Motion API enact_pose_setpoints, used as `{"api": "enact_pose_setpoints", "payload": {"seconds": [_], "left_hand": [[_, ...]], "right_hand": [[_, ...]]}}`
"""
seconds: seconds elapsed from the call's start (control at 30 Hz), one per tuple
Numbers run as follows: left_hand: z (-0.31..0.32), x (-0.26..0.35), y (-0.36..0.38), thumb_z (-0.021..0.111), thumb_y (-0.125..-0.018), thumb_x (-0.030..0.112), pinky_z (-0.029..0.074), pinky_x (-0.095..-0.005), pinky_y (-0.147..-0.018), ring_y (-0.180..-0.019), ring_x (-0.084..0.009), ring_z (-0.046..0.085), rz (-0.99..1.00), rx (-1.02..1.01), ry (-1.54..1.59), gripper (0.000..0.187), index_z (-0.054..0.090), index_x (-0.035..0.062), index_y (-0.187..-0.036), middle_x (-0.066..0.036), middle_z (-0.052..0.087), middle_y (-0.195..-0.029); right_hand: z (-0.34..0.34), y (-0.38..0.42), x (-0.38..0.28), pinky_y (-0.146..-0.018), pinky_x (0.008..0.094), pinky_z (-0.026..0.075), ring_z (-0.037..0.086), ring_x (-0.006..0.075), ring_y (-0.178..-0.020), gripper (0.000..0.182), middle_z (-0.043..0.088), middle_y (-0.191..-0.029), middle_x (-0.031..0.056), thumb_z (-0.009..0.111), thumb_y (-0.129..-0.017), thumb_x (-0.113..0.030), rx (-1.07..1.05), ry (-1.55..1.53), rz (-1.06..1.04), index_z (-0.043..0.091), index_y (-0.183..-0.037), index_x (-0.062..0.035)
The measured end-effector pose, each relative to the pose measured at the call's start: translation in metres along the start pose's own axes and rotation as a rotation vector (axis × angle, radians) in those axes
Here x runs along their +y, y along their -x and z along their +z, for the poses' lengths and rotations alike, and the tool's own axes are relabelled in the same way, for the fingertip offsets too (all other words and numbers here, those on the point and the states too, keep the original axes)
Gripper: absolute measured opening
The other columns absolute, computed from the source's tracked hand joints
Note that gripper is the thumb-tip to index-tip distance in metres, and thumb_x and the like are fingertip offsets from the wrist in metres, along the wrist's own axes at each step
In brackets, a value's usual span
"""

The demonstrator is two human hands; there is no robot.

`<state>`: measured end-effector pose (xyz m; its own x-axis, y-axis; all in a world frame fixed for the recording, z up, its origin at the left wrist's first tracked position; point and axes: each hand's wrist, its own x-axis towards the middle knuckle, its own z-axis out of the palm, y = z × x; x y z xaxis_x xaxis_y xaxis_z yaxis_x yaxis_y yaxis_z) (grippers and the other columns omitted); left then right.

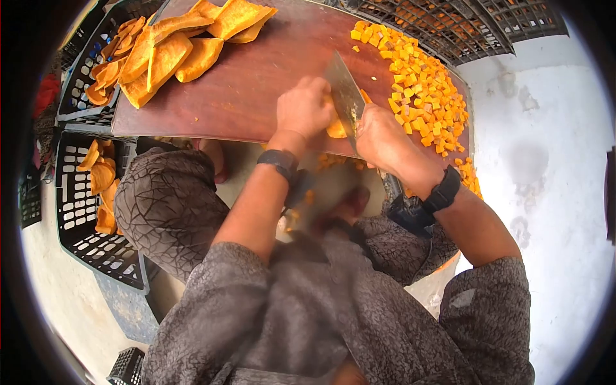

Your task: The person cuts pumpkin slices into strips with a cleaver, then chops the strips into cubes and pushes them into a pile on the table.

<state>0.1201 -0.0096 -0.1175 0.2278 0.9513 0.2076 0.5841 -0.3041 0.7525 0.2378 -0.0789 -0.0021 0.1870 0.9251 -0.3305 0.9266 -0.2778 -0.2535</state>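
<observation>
My right hand (385,136) is wrapped round the handle of a broad-bladed knife (346,93), its blade upright near the front edge of the reddish-brown table (256,96). Just left of the blade, my left hand (304,109) is closed on an orange pumpkin piece (336,127), mostly hidden under the fingers. A heap of orange pumpkin cubes (427,96) lies to the right of the knife. Large curved pumpkin slices (167,58) are piled at the table's back left.
Black crates with pumpkin pieces stand at the left, one beside the table (109,54), another lower down (77,212). More black crates (443,25) line the back right. A pale wall (539,160) is at the right. My knees are below the table's front edge.
</observation>
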Motion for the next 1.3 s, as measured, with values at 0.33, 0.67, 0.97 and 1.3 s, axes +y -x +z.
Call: {"api": "enact_pose_setpoints", "payload": {"seconds": [0.33, 0.67, 0.97, 1.3], "left_hand": [[0.002, -0.001, -0.002, 0.059, -0.077, 0.018, 0.051, -0.0416, -0.078, -0.089, -0.0305, 0.064, -0.019, 0.003, -0.009, 0.018, 0.063, 0.0149, -0.094, -0.007, 0.065, -0.097], [0.007, -0.003, 0.0, 0.059, -0.077, 0.02, 0.051, -0.0421, -0.08, -0.091, -0.0315, 0.064, 0.006, 0.004, -0.055, 0.019, 0.063, 0.0152, -0.095, -0.006, 0.064, -0.098], [0.007, -0.002, -0.003, 0.059, -0.077, 0.022, 0.052, -0.0416, -0.079, -0.091, -0.0323, 0.064, 0.008, 0.011, -0.053, 0.019, 0.063, 0.016, -0.095, -0.007, 0.065, -0.097], [0.002, 0.004, 0.0, 0.059, -0.078, 0.019, 0.052, -0.0439, -0.078, -0.087, -0.0341, 0.064, -0.029, -0.019, -0.029, 0.015, 0.062, 0.015, -0.092, -0.009, 0.065, -0.096]], "right_hand": [[0.016, -0.02, 0.011, -0.083, 0.0484, 0.051, 0.064, 0.0421, -0.096, 0.02, 0.066, -0.095, 0.028, 0.055, -0.083, -0.011, 0.07, -0.066, -0.027, 0.063, -0.093, 0.0037], [0.018, 0.012, 0.013, -0.082, 0.0481, 0.051, 0.065, 0.042, -0.094, 0.015, 0.067, -0.093, 0.0262, 0.056, -0.083, -0.008, 0.117, 0.033, -0.076, 0.059, -0.095, 0.0018], [0.039, 0.014, 0.017, -0.078, 0.0487, 0.052, 0.066, 0.0417, -0.087, 0.013, 0.067, -0.086, 0.0237, 0.059, -0.083, -0.008, 0.221, 0.01, -0.08, 0.058, -0.093, 0.0005], [0.042, -0.006, 0.011, -0.076, 0.051, 0.052, 0.065, 0.0441, -0.086, 0.016, 0.067, -0.087, 0.0239, 0.061, -0.082, -0.01, 0.235, -0.006, -0.066, 0.059, -0.094, 0.0003]]}}
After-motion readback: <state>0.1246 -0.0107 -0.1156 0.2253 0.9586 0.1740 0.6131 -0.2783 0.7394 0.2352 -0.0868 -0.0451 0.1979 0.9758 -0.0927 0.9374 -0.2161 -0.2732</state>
